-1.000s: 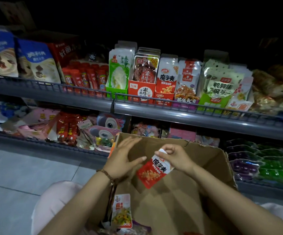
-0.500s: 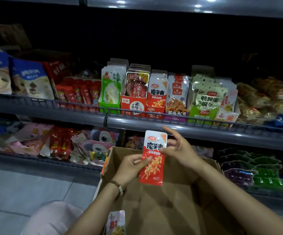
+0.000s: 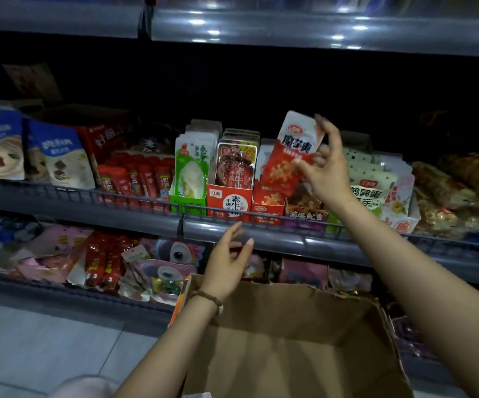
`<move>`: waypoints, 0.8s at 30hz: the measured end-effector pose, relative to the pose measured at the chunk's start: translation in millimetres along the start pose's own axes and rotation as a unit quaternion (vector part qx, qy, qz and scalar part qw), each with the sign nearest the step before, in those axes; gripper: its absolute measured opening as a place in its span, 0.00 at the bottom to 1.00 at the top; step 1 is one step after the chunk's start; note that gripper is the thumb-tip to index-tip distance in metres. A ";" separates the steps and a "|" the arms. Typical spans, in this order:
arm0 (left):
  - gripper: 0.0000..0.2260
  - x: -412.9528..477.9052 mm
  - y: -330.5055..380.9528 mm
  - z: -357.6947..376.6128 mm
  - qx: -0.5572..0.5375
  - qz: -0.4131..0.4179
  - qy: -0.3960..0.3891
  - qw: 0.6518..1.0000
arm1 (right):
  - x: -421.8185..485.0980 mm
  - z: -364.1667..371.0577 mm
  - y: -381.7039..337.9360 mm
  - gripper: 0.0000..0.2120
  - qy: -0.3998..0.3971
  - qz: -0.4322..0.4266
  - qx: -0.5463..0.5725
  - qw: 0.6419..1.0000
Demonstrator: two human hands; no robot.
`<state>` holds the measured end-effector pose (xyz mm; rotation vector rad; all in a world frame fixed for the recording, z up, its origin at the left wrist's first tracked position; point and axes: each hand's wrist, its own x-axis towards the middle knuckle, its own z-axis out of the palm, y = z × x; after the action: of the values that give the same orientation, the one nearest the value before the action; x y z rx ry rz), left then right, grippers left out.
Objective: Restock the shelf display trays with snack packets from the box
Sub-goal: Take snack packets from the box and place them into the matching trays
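Note:
My right hand (image 3: 326, 165) pinches a red-and-white snack packet (image 3: 288, 156) by its right edge, up at the middle shelf. The packet hangs tilted just above a small red display tray (image 3: 268, 206) that holds matching packets. My left hand (image 3: 228, 261) hovers lower, fingers relaxed and holding nothing, in front of the shelf rail (image 3: 261, 229). An open cardboard box (image 3: 290, 349) sits below my arms; the part of its inside that shows is bare.
Next to the red tray stand a green tray (image 3: 188, 201), a red-and-white tray (image 3: 229, 201) and a purple one (image 3: 305, 216), all with packets. Blue bags (image 3: 57, 156) are far left, wrapped snacks (image 3: 459, 185) far right. A lower shelf (image 3: 103, 259) holds mixed packets.
My right hand has lifted the packet from over the box up to the middle shelf. My left hand let go of it and stayed lower. The camera tilted upward.

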<state>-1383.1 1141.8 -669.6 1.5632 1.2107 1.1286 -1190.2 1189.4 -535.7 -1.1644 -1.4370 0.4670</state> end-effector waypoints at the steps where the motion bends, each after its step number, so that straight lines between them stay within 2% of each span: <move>1: 0.22 0.9 -1.1 -0.3 0.014 0.003 0.003 1.000 | 8.3 2.1 2.2 0.34 0.009 -0.020 -0.013 1.000; 4: 0.20 -2.7 -10.3 -2.7 0.067 0.027 0.014 0.997 | 13.4 18.3 14.5 0.33 -0.038 -0.007 -0.031 0.999; 6: 0.19 -8.8 -16.4 -6.8 0.096 0.044 0.014 0.994 | 6.9 30.9 33.4 0.35 -0.109 0.018 -0.104 0.989; 8: 0.20 -14.8 -20.0 -12.3 0.110 0.054 0.016 0.992 | 1.0 36.0 52.2 0.39 -0.134 0.037 -0.159 0.977; 11: 0.21 -27.1 -24.8 -23.5 0.156 0.067 0.028 0.985 | -3.7 34.5 56.9 0.39 -0.105 0.077 -0.141 0.981; 15: 0.23 -52.2 -32.6 -45.6 0.220 0.077 0.054 0.971 | -28.7 34.7 40.7 0.38 -0.029 0.026 -0.121 0.992; 17: 0.24 -68.1 -41.1 -60.1 0.222 0.062 0.073 0.970 | -57.9 38.0 35.5 0.34 0.016 0.014 -0.088 0.996; 19: 0.24 -84.9 -53.1 -73.2 0.182 0.018 0.074 0.980 | -101.7 49.0 40.1 0.28 0.018 0.013 -0.049 0.999; 21: 0.24 -100.3 -64.2 -80.9 0.105 -0.043 0.056 0.992 | -152.6 69.3 54.0 0.21 -0.038 0.045 0.006 0.998; 22: 0.23 -106.6 -70.2 -82.5 0.081 -0.065 0.045 0.994 | -177.1 81.2 62.0 0.18 -0.088 0.091 0.037 0.991; 24: 0.21 -116.4 -82.5 -83.6 0.065 -0.094 0.032 0.993 | -219.5 107.4 80.6 0.12 -0.199 0.229 0.075 0.950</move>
<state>-1497.4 1050.2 -746.4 1.4817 1.4670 1.0001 -1293.5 1074.2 -741.2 -1.3299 -1.4285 1.1739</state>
